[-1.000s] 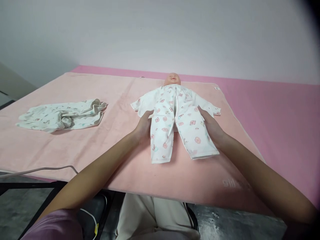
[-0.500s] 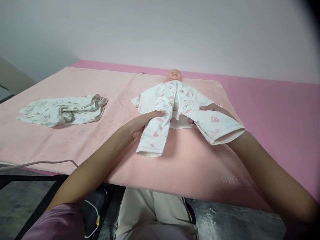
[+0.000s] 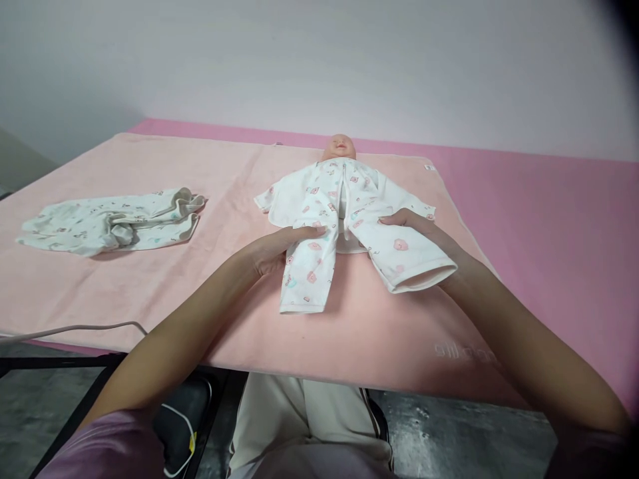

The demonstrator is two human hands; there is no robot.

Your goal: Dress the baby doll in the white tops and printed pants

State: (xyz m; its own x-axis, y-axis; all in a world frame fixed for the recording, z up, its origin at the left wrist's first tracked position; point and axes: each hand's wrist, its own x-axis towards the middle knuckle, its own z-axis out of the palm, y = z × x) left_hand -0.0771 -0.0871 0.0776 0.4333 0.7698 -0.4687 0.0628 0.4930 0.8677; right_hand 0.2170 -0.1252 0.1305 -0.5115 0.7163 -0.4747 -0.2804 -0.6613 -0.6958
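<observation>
Loose printed legs, and an easy slip for the cloth.
The baby outfit (image 3: 312, 279) lies over the doll (image 3: 339, 146) on the peach mat (image 3: 234, 173), its leg ends spread towards me. The left hand (image 3: 272, 251) has its fingers pinched on one leg, thumb on top; the right hand (image 3: 424, 225) looks closed round the other, though its far fingertips are hidden. I'd worry that an uneven tug could skew the outfit or drag the doll. If the mat shifts on the desk (image 3: 529, 206), it could wrinkle and carry the crumpled garment (image 3: 120, 223) along.
</observation>
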